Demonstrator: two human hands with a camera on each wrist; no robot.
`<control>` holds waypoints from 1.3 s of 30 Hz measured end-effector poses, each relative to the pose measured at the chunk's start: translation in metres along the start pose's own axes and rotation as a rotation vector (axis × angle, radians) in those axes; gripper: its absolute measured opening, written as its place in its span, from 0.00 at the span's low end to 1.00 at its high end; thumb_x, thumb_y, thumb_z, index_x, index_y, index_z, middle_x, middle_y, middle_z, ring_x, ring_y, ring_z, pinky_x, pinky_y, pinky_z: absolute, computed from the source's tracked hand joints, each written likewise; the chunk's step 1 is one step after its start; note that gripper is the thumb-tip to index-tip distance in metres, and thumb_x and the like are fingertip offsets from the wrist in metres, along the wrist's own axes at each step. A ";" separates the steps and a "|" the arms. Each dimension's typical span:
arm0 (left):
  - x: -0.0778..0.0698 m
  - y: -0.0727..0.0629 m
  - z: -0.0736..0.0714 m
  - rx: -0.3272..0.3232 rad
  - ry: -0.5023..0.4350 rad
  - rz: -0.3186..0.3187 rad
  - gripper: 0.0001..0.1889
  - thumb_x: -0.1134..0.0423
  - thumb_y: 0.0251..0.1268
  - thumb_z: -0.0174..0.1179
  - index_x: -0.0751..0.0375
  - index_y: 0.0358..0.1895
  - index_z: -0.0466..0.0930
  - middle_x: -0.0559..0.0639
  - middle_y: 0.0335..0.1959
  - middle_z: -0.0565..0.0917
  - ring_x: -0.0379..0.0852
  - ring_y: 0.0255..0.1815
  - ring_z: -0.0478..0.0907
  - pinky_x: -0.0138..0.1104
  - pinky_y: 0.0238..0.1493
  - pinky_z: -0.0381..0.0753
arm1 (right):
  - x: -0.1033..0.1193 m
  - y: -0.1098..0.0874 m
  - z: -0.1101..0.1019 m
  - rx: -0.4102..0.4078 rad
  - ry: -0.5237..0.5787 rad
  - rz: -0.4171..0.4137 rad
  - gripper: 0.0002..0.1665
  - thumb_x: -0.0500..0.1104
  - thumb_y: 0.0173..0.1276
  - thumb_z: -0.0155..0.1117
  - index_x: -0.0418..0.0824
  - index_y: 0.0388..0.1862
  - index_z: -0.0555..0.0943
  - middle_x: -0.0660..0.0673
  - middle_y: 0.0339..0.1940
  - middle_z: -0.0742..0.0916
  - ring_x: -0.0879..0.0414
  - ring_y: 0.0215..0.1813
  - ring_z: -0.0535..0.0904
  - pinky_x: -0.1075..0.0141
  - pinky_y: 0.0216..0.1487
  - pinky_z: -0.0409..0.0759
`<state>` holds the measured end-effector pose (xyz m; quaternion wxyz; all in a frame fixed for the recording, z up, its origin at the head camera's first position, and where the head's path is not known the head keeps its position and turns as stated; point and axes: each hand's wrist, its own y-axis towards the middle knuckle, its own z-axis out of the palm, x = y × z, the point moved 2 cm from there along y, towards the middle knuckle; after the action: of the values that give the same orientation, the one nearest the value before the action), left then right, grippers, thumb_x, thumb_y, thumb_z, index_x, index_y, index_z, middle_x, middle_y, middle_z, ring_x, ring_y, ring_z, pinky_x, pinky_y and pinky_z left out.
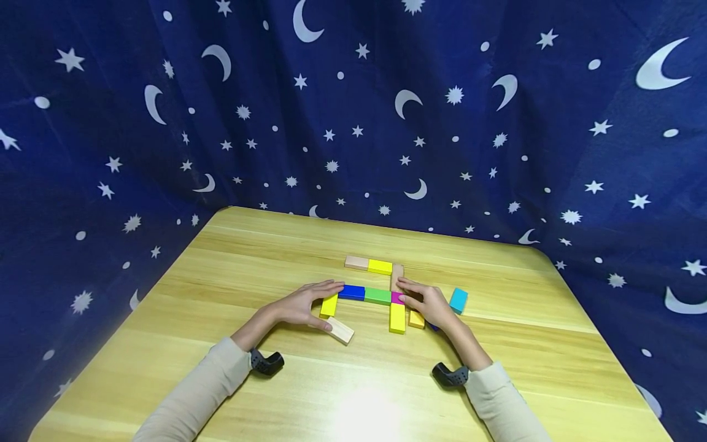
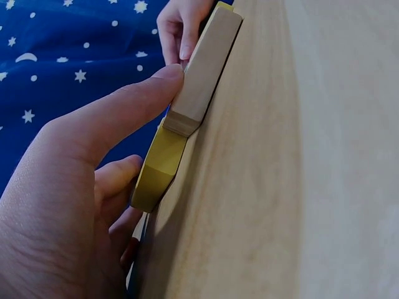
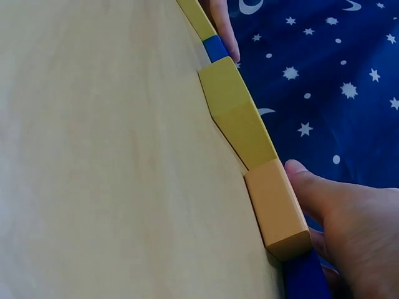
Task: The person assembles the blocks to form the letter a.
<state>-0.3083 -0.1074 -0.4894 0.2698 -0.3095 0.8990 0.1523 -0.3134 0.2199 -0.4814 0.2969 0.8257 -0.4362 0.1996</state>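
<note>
My left hand (image 1: 300,306) is spread at the left end of a row of blocks. Its fingertips touch near the blue block (image 1: 351,293) and the top of a yellow block (image 1: 328,305). The thumb touches a plain wooden block (image 1: 340,331), also seen in the left wrist view (image 2: 209,68). My right hand (image 1: 429,302) lies at the row's other end, thumb against the magenta block (image 1: 397,298), fingertips beside an upright-running plain block (image 1: 396,276). Between the hands sits a green block (image 1: 378,296). Another yellow block (image 1: 397,318) extends below the magenta one.
An orange block (image 1: 417,319) and a partly hidden dark blue block (image 1: 433,327) lie under the right wrist. A light blue block (image 1: 458,301) is farther right. A plain block (image 1: 356,263) and a yellow block (image 1: 380,267) form the back row on the wooden table (image 1: 276,245).
</note>
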 end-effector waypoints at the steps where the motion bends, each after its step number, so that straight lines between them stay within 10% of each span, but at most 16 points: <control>1: 0.000 0.000 0.000 0.001 0.000 0.001 0.50 0.33 0.48 0.60 0.50 0.73 0.51 0.45 0.73 0.50 0.53 0.72 0.44 0.58 0.65 0.45 | 0.000 0.000 0.000 -0.002 -0.004 -0.003 0.22 0.45 0.66 0.60 0.40 0.58 0.77 0.44 0.61 0.76 0.46 0.61 0.70 0.51 0.58 0.68; 39: 0.004 -0.001 0.001 -0.019 -0.024 -0.007 0.46 0.34 0.53 0.57 0.50 0.73 0.52 0.41 0.73 0.49 0.45 0.72 0.43 0.54 0.66 0.46 | 0.007 -0.010 -0.021 -0.069 0.003 0.039 0.22 0.43 0.66 0.60 0.38 0.58 0.77 0.42 0.58 0.78 0.44 0.59 0.72 0.48 0.56 0.70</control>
<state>-0.3098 -0.1093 -0.4922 0.2782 -0.3133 0.8931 0.1638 -0.3025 0.2339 -0.4648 0.3219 0.8059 -0.4586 0.1911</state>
